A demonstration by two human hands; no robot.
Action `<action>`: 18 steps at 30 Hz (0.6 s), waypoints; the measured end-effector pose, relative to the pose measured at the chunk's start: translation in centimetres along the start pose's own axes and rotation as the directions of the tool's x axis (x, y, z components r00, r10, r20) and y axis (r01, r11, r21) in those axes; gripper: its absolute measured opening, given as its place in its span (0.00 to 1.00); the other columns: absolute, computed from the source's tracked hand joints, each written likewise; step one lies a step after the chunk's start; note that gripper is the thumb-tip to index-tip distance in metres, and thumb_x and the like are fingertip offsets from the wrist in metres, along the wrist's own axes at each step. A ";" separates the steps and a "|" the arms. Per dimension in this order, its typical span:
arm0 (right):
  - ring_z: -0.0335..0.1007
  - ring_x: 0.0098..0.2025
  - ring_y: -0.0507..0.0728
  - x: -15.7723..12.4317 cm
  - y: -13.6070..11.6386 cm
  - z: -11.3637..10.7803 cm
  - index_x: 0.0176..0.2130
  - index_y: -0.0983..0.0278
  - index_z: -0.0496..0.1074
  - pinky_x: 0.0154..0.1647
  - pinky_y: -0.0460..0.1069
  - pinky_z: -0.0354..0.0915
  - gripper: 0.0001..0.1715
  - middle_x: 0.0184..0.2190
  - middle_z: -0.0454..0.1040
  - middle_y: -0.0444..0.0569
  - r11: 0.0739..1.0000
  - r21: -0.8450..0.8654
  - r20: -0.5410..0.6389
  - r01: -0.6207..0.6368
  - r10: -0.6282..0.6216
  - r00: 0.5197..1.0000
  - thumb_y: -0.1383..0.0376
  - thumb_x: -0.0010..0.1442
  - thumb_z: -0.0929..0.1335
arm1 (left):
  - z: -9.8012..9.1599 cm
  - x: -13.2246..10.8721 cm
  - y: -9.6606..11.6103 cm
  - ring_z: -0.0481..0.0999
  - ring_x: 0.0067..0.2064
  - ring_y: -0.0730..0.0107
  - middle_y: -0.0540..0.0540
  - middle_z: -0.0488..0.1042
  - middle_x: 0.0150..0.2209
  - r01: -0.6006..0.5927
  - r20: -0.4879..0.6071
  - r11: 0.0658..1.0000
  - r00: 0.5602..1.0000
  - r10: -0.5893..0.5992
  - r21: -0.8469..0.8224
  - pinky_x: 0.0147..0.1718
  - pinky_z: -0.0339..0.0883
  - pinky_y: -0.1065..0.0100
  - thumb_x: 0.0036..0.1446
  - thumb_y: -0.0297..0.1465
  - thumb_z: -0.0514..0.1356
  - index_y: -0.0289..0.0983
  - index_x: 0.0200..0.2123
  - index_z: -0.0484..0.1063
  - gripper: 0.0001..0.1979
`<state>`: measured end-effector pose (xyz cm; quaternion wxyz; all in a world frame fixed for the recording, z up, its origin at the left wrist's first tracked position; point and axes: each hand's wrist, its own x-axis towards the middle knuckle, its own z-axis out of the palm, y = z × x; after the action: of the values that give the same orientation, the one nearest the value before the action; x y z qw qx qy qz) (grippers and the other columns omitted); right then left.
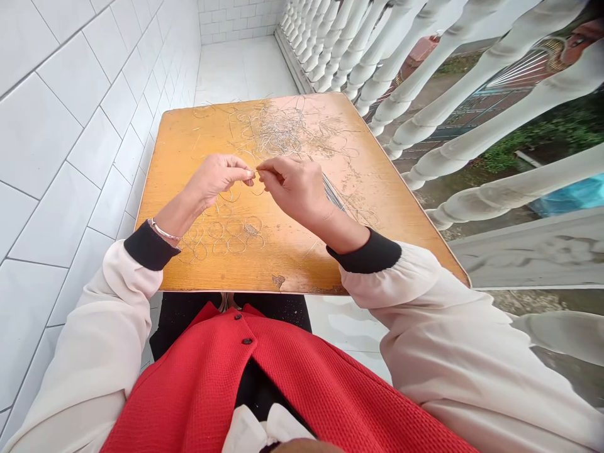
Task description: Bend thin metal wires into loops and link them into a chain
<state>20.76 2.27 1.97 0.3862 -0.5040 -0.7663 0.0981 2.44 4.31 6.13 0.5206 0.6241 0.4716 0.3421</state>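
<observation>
Over the middle of the wooden table (401,233), both hands come together fingertip to fingertip. My left hand (219,177) is closed in a pinch on a thin wire ring (248,153). My right hand (297,185) pinches the same ring from the other side, its fingers curled; the ends of the wire are too fine to make out. Below the left hand, several finished-looking wire rings (216,230) lie flat on the tabletop. Beyond the hands sits a tangled heap of wire pieces (280,126). A bundle of straight wires (333,194) lies partly hidden behind my right wrist.
A white tiled wall (70,138) runs along the left. White balusters (419,138) line the right side, past the table's edge. Loose wire scraps (349,151) are scattered over the far right of the tabletop. Pale floor tiles (240,69) show beyond the table.
</observation>
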 end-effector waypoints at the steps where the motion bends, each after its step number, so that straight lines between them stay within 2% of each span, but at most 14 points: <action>1: 0.78 0.40 0.60 0.0 0.0 0.0 0.40 0.60 0.78 0.40 0.53 0.68 0.13 0.37 0.82 0.52 0.999 -0.046 0.006 0.021 -0.020 1.000 0.62 0.69 0.64 | 0.1 0.0 0.0 0.48 0.21 0.83 0.49 0.75 0.24 -0.002 -0.009 1.000 1.000 0.002 -0.005 0.24 0.42 0.67 0.52 0.22 0.62 0.35 0.24 0.73 0.07; 4: 0.78 0.40 0.60 0.0 0.1 0.2 0.44 0.60 0.79 0.40 0.53 0.68 0.16 0.38 0.82 0.52 0.990 -0.133 0.009 0.050 -0.049 0.999 0.65 0.67 0.63 | 0.2 0.0 -0.2 0.50 0.21 0.83 0.49 0.75 0.25 -0.009 -0.040 1.000 0.999 0.008 -0.021 0.24 0.42 0.68 0.52 0.23 0.62 0.35 0.24 0.73 0.06; 7: 0.77 0.40 0.60 0.1 0.3 0.4 0.44 0.59 0.80 0.39 0.53 0.68 0.17 0.37 0.82 0.52 0.985 -0.165 -0.007 0.054 -0.056 0.998 0.66 0.67 0.62 | 0.3 0.0 -0.3 0.51 0.21 0.83 0.48 0.76 0.25 -0.019 -0.054 0.999 0.998 0.017 -0.032 0.24 0.43 0.68 0.51 0.23 0.62 0.35 0.24 0.73 0.05; 12: 0.77 0.41 0.61 0.3 0.7 0.5 0.42 0.60 0.81 0.42 0.54 0.67 0.18 0.39 0.82 0.53 0.979 -0.180 0.014 0.092 -0.091 0.996 0.68 0.66 0.62 | 0.4 0.2 -0.6 0.50 0.20 0.84 0.49 0.75 0.25 -0.032 -0.047 0.997 0.998 0.029 -0.063 0.22 0.44 0.69 0.51 0.22 0.63 0.34 0.24 0.72 0.05; 18: 0.76 0.39 0.59 0.3 1.0 0.1 0.43 0.58 0.81 0.40 0.53 0.67 0.18 0.38 0.82 0.51 0.983 -0.149 0.066 0.112 -0.103 0.992 0.66 0.67 0.62 | 0.4 0.2 -0.7 0.49 0.20 0.83 0.49 0.75 0.24 -0.013 -0.039 0.998 0.999 0.011 -0.054 0.22 0.43 0.69 0.51 0.21 0.62 0.35 0.23 0.71 0.07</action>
<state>21.32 3.02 1.45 0.3288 -0.4868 -0.8086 0.0330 2.73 4.40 5.34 0.5263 0.6056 0.4684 0.3698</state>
